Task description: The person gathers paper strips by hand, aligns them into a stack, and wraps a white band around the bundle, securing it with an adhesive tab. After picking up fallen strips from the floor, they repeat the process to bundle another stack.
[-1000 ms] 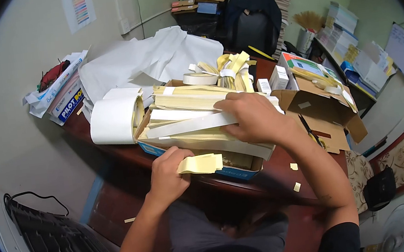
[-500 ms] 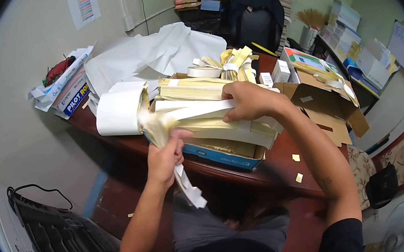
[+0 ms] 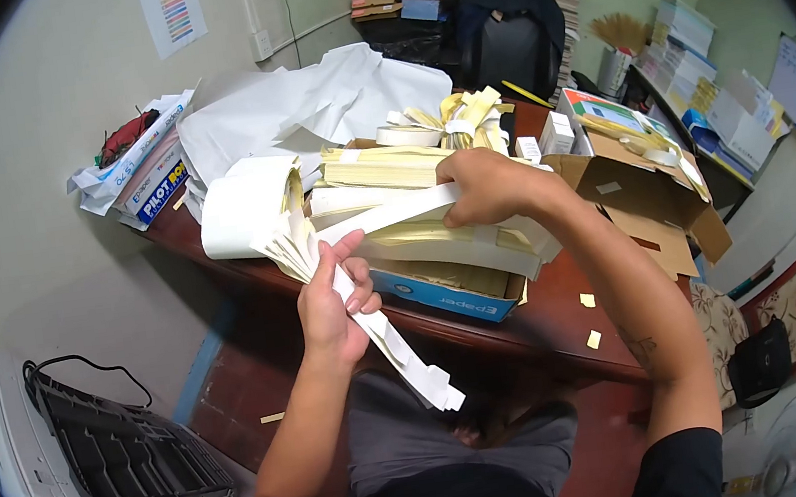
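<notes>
My left hand is closed around a bunch of narrow paper strips, whose free ends hang down to the right above my lap. Above that hand the bunch fans out against a wide white loop of paper at the desk's edge. My right hand pinches one end of a white paper strip, which stretches across to the bunch. Under and behind it, stacked bundles of cream strips fill a blue cardboard box. A tied, ruffled bundle lies behind them.
Crumpled white sheets cover the desk's back left, beside paper packs. An open brown carton stands to the right. Small paper scraps lie on the desk. A printer is at lower left, a chair at right.
My left hand has turned and shifted slightly right, and the hanging strip ends have swung right. The blurred bunch is now sharp and fanned. My right hand keeps its pinch on the strip.
</notes>
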Tool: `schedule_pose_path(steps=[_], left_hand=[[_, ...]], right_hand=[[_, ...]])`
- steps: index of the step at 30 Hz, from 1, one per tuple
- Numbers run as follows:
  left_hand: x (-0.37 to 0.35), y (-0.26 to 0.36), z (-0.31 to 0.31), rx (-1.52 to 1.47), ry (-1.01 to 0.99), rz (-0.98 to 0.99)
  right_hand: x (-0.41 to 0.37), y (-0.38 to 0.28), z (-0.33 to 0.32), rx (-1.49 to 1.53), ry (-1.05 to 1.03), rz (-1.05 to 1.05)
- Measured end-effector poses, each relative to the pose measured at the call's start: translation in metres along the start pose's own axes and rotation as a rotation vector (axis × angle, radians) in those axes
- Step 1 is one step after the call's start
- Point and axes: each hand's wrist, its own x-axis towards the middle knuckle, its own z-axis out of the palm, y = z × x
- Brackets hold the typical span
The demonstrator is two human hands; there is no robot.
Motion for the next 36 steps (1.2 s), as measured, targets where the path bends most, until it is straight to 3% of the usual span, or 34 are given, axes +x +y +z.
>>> schedule_pose_path(steps=[6, 9, 12, 16, 28, 31, 36], left_hand=[[0.002, -0.003, -0.004, -0.041, 0.007, 0.012], [0.002, -0.005, -0.002, -0.057, 0.013, 0.027], [0.001, -0.004, 0.0, -0.1, 0.012, 0.042], [-0.002, -0.002, 0.003, -0.143, -0.033, 0.059], [-0.004, -0.01, -0.003, -0.163, -0.08, 0.18], [-0.005, -0.013, 0.0, -0.246, -0.089, 0.053], [-0.018, -0.028, 0.014, -0.268, -0.177, -0.022]], right_hand=[[0.002, 0.001, -0.002, 0.028, 0.019, -0.024], [-0.003, -0.001, -0.015, 0.208, -0.11, 0.107], [-0.004, 0.018, -0.011, 0.656, -0.123, 0.075], [-0.006, 0.026, -0.009, 0.913, 0.007, 0.231], [-0.039, 0.034, -0.029, 1.197, -0.049, 0.075], [-0.051, 0.028, -0.025, 1.285, 0.083, 0.021], [-0.085, 0.032, -0.01, 1.43, 0.056, -0.228]])
